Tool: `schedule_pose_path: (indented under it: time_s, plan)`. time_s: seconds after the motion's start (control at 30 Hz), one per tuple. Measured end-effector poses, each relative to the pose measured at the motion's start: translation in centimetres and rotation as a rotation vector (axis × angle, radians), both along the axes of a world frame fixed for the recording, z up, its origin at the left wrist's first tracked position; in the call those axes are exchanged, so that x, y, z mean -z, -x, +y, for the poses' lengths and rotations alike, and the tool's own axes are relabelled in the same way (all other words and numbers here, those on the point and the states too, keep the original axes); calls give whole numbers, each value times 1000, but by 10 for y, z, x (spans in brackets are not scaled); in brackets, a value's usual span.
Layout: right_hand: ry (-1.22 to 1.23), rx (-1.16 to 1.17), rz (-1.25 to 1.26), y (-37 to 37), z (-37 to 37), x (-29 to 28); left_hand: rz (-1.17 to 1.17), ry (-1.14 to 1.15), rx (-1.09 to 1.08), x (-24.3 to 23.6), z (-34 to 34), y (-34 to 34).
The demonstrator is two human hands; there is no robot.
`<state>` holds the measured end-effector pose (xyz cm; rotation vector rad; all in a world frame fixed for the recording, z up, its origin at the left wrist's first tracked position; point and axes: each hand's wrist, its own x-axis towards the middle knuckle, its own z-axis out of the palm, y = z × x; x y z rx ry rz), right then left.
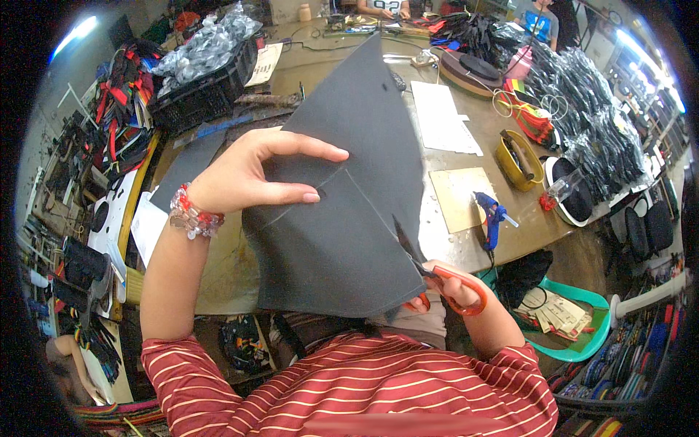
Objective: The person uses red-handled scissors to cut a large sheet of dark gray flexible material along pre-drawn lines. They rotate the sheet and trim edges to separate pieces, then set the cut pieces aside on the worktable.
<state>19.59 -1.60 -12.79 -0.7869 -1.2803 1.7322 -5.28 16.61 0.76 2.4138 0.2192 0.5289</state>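
Note:
A large black sheet [320,255] of what looks like fabric or thin foam is raised in front of me, with pale lines marked on it. My left hand [255,171], with a beaded bracelet at the wrist, holds its left side. Thumb and forefinger lie apart on the front face, and the other fingers are hidden behind. In my right hand [455,289] are red-handled scissors [475,302]. Their dark blades reach up and left across the sheet's lower right part, near a marked line. Whether the blades have cut into the sheet, I cannot tell.
A worktable [298,44] holds a blue glue gun [493,218], a tan card [460,198], white paper [440,109], a yellow container [518,162] and a black crate [204,91] of plastic-wrapped pieces. Right and below stands a turquoise tub [582,349]. Two people are at the far side.

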Motion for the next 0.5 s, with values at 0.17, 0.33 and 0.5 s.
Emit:
schedule_pose_path:
  time_s: [0.17,0.33,0.5]
  plan:
    - [8,13,-223,-3,-5,-5,32,72,-43,-1,6,7]
    - [-129,-22,-403,3,2,-7,93,12,0,8,4,0]
    - [-353,103,-395,17,7,2,70,53,21,13,0,-4]
